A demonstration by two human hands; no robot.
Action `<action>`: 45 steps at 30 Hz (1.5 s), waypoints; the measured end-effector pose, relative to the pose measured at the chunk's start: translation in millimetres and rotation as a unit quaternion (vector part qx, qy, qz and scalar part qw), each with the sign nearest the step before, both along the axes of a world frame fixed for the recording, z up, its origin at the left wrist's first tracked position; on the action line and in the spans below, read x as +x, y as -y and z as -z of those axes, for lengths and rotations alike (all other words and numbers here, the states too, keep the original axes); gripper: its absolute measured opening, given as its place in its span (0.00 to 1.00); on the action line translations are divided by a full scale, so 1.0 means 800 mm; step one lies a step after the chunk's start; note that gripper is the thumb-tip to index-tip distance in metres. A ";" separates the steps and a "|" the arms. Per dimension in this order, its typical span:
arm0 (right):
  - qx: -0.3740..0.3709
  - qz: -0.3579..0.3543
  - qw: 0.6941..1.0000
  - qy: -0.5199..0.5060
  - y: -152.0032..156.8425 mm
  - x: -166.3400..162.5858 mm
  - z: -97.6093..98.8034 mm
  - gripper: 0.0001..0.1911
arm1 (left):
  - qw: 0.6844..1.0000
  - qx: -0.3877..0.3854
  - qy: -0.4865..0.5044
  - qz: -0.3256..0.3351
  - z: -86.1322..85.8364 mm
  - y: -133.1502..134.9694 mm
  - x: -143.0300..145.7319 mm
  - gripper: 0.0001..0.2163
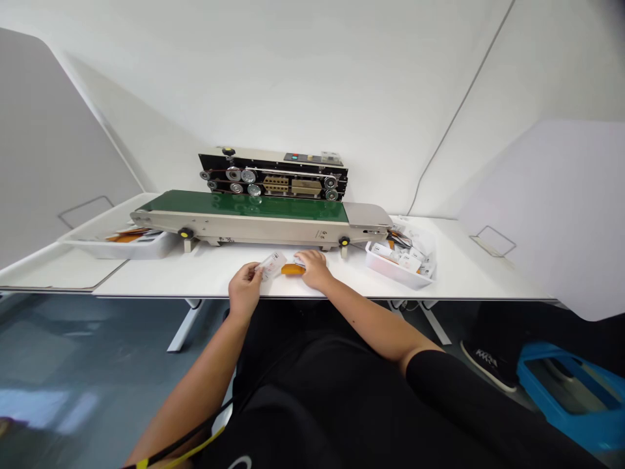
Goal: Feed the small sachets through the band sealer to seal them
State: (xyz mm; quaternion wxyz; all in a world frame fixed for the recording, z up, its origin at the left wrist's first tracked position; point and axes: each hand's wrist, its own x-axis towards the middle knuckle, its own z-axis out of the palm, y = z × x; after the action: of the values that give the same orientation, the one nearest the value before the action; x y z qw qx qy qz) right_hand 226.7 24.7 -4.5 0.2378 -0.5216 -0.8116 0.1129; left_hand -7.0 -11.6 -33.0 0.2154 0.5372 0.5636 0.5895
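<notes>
My left hand (245, 286) is closed on a small clear packet with a white label (272, 264), lifted just above the white table (205, 273). My right hand (315, 267) rests on the table with its fingers curled over an orange item (291, 268) and a small white piece beside it. Both hands are near the table's front edge, in front of a sealing machine with a green conveyor belt (254, 207).
A white tray (401, 264) with several small packets stands right of the machine. Another white tray (124, 242) with orange and white items sits under the belt's left end. White partitions enclose the table. A blue bin (571, 384) and a shoe are on the floor at right.
</notes>
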 end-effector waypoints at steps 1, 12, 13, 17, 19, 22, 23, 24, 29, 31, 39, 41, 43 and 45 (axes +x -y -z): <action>0.009 -0.003 1.000 -0.012 0.001 0.001 0.000 0.33 | 1.000 -0.003 -0.001 0.006 0.002 0.000 -0.001 0.14; -0.001 -0.012 0.998 -0.055 -0.014 0.006 0.020 0.29 | 0.999 0.022 0.023 0.029 0.012 -0.001 -0.003 0.14; -0.004 -0.017 0.998 -0.056 -0.016 0.007 0.022 0.29 | 0.999 0.020 0.020 0.029 0.011 -0.001 -0.004 0.13; -0.002 -0.029 0.997 -0.068 -0.021 0.007 0.030 0.30 | 1.000 0.010 0.002 0.026 0.008 0.002 -0.004 0.12; 0.018 -0.029 0.996 -0.088 -0.023 0.007 0.033 0.29 | 1.000 0.010 0.000 0.026 0.007 0.003 -0.004 0.12; 0.038 -0.011 0.989 -0.145 -0.026 0.008 0.031 0.25 | 0.999 0.020 0.004 0.033 0.006 0.005 -0.003 0.12; 0.042 0.000 0.985 -0.169 -0.025 0.009 0.030 0.24 | 0.999 0.023 0.009 0.038 0.005 0.005 -0.003 0.12; 0.048 0.013 0.980 -0.193 -0.024 0.010 0.027 0.24 | 0.999 0.025 0.015 0.043 0.005 0.005 -0.002 0.13; 0.121 0.010 0.959 -0.256 -0.006 0.012 0.011 0.19 | 0.996 0.029 0.058 0.064 0.001 0.006 -0.001 0.13; 0.134 -0.052 0.960 -0.241 0.004 0.010 0.006 0.18 | 0.995 0.023 0.060 0.080 -0.001 0.008 -0.002 0.12; 0.098 -0.242 0.958 -0.116 0.016 0.003 0.001 0.29 | 0.990 -0.028 0.050 0.129 -0.007 0.013 -0.010 0.13; 0.087 -0.240 0.960 -0.114 0.015 0.003 -0.001 0.25 | 0.989 -0.033 0.051 0.132 -0.008 0.012 -0.011 0.13; 0.083 -0.241 0.959 -0.122 0.015 0.004 -0.003 0.22 | 0.988 -0.038 0.051 0.139 -0.007 0.012 -0.012 0.14; 0.085 -0.240 0.957 -0.139 0.015 0.004 -0.004 0.19 | 0.986 -0.042 0.050 0.151 -0.007 0.012 -0.013 0.15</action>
State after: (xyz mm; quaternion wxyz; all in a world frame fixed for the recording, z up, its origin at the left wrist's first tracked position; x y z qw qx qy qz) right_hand 229.9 12.5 -1.5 0.3578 -0.2686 -0.8784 0.1681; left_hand -17.4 -20.8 -27.5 0.3520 0.5762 0.4893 0.5520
